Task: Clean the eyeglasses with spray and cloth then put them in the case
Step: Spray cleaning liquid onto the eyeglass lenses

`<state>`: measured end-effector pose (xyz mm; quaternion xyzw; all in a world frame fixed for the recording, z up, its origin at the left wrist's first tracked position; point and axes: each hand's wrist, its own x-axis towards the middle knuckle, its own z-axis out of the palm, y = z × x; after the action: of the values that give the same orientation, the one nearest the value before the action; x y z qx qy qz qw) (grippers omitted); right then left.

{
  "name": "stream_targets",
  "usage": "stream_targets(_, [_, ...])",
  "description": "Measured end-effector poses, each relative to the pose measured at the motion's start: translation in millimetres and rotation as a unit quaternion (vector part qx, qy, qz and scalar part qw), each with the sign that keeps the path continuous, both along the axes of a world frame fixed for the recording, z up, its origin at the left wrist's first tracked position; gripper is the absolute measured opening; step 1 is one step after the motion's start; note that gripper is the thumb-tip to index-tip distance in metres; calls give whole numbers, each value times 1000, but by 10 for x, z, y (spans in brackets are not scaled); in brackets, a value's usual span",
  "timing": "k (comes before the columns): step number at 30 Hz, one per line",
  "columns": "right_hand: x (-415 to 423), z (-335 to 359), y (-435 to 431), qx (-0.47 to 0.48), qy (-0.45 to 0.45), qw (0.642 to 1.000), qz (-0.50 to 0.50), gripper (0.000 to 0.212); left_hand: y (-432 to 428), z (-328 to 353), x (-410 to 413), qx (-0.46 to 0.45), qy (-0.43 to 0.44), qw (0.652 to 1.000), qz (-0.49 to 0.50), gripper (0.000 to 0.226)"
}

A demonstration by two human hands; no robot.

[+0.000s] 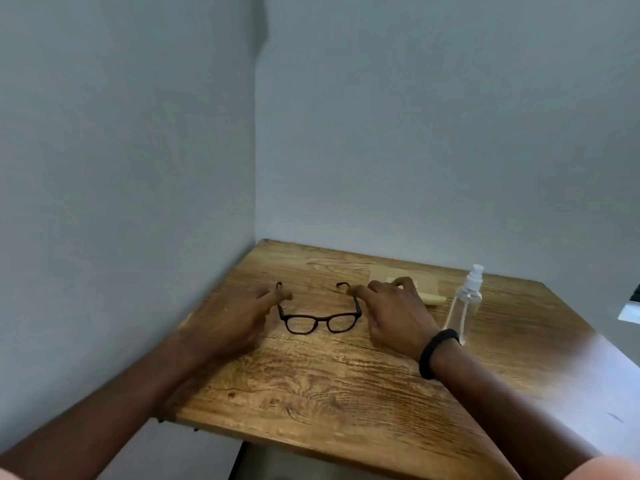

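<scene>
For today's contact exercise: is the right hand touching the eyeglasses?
Touching. Head view: the right hand has its fingertips on one temple arm of the eyeglasses.

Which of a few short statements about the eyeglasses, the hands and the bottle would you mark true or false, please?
1. The eyeglasses have their temples unfolded. True.
2. The spray bottle lies on its side. False: it stands upright on the table.
3. The left hand holds one temple, the right hand the other. True.
4. The black band is on the left wrist. False: it is on the right wrist.
</scene>
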<state>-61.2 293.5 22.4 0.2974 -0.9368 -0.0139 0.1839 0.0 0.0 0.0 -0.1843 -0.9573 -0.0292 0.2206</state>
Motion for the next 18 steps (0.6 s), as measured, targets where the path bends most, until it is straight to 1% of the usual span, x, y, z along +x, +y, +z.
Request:
stream_targets(2, [-10, -15, 13, 12, -17, 1000, 9, 48, -61, -18, -6, 9, -16, 1000, -11, 50])
stream_targets(5, [-17, -57, 36, 27, -5, 999, 18, 39, -94, -87, -35, 33, -22, 999, -27, 46])
stream_targets(7, [-37, -71, 29, 26, 13, 999, 23, 32, -88, -91, -69, 66, -27, 997, -41, 43])
stream_targets(8, [-58, -88, 22, 16, 27, 999, 28, 30, -86, -97, -98, 85, -20, 995, -47, 42])
stream_targets(12, [-109, -108, 10, -22, 62, 997, 44, 24, -44, -107, -162, 99, 14, 992, -80, 32])
stream_targets(14, [-154, -84, 53, -49, 85, 994, 43, 23, -37, -49, -183, 113, 28, 989, -89, 30])
stream_targets(16, [-183, -27, 92, -85, 107, 990, 47, 23, -14, 65, -213, 133, 72, 984, -99, 30])
stream_targets(18, [-196, 83, 112, -124, 119, 984, 53, 23, 30, 221, -246, 174, 110, 973, -103, 31])
